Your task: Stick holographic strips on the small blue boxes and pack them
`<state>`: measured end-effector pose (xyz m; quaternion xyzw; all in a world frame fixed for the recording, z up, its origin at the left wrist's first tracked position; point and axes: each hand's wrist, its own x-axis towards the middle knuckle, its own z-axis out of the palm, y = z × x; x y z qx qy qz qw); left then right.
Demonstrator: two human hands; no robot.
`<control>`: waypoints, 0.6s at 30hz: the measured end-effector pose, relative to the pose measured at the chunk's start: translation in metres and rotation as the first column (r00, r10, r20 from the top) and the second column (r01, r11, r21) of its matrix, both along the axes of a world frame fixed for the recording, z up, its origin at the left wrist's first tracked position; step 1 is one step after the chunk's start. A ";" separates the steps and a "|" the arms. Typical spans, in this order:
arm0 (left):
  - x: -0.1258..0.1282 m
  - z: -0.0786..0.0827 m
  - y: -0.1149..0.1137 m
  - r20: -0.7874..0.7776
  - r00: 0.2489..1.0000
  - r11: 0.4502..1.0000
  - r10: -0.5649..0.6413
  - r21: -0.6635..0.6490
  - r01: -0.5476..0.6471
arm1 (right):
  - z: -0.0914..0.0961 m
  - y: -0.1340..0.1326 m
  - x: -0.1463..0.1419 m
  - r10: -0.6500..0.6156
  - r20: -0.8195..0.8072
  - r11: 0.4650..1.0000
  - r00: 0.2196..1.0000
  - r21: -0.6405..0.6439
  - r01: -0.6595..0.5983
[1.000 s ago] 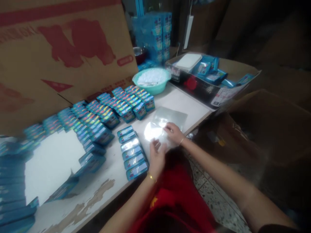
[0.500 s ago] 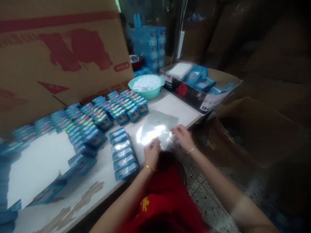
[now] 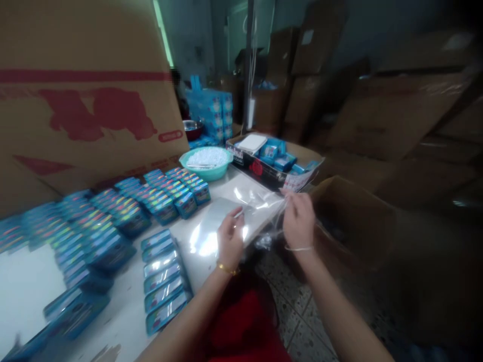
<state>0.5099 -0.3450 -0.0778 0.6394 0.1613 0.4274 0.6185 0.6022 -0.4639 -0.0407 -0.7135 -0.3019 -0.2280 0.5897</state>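
Observation:
A clear plastic bag [image 3: 260,203] is lifted above the table's right edge, held between both my hands. My left hand [image 3: 230,239] pinches its near left side. My right hand [image 3: 299,218] pinches its right end, raised a little higher. Under the bag lies a flat stack of more clear bags [image 3: 215,229] on the white table [image 3: 124,322]. Just left of my left hand is a short row of small blue packets [image 3: 163,280].
Rows of blue packets [image 3: 124,211] cover the table's left and back. A teal bowl [image 3: 206,163] of white bits and an open box of blue packets [image 3: 273,161] stand at the back. A big cardboard sheet [image 3: 83,105] leans behind. An open brown carton [image 3: 354,226] sits right.
Both hands picked one clear bag off the stack and raised it, spreading apart. The camera tilted up, showing more of the room.

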 end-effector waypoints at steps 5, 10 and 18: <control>0.001 -0.008 0.009 0.063 0.998 0.899 0.000 -0.438 0.027 | 0.011 0.024 -0.025 0.099 0.365 0.903 0.926 -0.424 0.071; -0.037 -0.070 -0.001 -0.297 0.954 0.626 -0.028 -0.750 -0.215 | -0.075 0.088 -0.030 0.346 0.116 0.471 0.931 -0.880 -0.066; -0.059 -0.077 0.027 -0.483 0.868 0.968 0.113 0.249 0.012 | -0.099 0.095 -0.026 0.378 -0.158 0.321 0.912 -0.902 -0.289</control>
